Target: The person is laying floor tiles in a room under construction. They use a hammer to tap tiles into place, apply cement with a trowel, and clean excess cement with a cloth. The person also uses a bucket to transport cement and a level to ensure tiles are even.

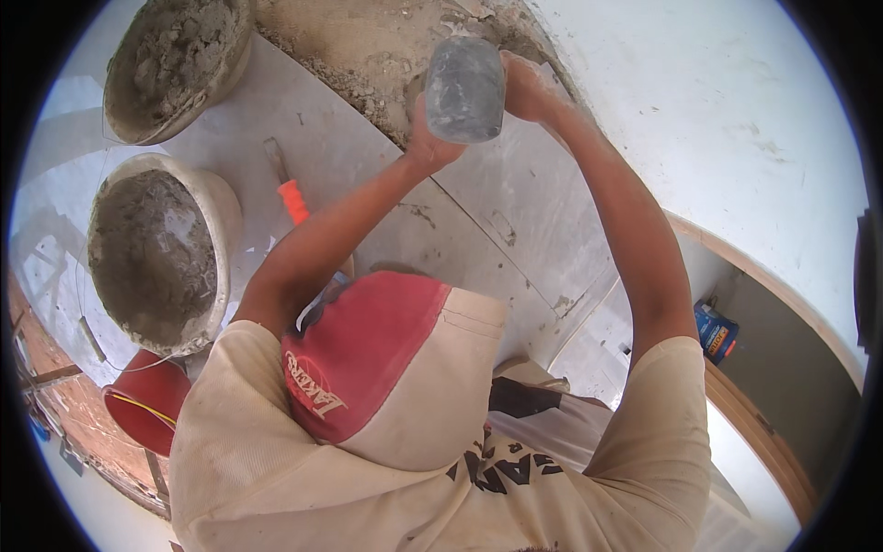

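The wearer's own hands are out of view, so their grip cannot be told. A co-worker's left hand and right hand flank one rounded, dusty grey mallet head near where smooth slabs meet crumbly dirt — it partly hides their grip. Leftward: two round buckets of lumpy mortar, one red bucket, one orange-handled scraper.

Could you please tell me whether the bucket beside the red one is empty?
Not empty: a grey mortar-like mix lies inside the bucket, below its rim.
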Available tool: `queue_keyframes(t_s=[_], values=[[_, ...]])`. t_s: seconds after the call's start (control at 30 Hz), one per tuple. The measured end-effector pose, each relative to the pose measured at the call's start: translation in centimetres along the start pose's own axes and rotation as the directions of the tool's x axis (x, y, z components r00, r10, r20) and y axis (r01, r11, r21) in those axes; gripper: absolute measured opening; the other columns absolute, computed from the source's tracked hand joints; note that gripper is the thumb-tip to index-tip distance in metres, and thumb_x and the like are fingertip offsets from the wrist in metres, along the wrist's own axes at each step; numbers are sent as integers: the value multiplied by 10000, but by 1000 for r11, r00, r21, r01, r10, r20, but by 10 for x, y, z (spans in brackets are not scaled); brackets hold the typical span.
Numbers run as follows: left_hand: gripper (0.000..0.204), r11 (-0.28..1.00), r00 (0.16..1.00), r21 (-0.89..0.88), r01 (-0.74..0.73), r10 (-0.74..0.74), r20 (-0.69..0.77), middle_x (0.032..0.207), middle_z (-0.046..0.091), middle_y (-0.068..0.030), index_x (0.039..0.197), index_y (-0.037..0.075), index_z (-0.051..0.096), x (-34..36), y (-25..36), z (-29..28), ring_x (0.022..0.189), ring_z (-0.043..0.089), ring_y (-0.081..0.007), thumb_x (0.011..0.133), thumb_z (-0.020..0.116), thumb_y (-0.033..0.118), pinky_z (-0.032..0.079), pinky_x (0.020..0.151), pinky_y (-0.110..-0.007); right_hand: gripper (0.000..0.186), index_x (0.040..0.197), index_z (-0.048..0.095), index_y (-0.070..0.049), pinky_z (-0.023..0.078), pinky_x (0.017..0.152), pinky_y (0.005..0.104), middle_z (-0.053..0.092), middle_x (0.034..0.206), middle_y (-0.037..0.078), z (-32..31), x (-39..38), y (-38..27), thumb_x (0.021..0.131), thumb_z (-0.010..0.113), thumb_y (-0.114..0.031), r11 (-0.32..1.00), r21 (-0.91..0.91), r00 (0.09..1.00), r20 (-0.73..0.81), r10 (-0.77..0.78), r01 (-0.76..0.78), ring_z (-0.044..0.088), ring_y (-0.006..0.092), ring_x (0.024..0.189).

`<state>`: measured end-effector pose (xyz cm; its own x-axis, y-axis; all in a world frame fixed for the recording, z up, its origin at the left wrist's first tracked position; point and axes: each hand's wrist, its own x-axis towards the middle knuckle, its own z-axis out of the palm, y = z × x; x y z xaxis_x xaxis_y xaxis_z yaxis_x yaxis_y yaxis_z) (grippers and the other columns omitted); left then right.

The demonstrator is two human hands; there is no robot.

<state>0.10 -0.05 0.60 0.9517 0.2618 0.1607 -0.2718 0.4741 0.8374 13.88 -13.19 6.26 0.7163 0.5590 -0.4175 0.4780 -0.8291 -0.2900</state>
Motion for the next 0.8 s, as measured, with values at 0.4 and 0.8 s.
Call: queue_keyframes(t_s=[0.4,0.8], values=[[170,986,994,150,70,-82,76,744,684,-167,795,50,714,-26,17,22,695,676,-340,696,809,150,510,636,-366,529,1416,469,-2,459,1018,467,621,1233,251,24,38,-55,944,572,-217,935,-282,909,407,-84,213,579,380,1196],[172,973,1000,229,-4,0,21,699,651,-163,743,72,672,-20,16,22,661,640,-381,673,783,182,499,585,-431,562,1432,440,18,477,997,478,616,1257,264,-5,77,-93,940,580,-213,932,-343,927,374,22,116,583,399,1187]])
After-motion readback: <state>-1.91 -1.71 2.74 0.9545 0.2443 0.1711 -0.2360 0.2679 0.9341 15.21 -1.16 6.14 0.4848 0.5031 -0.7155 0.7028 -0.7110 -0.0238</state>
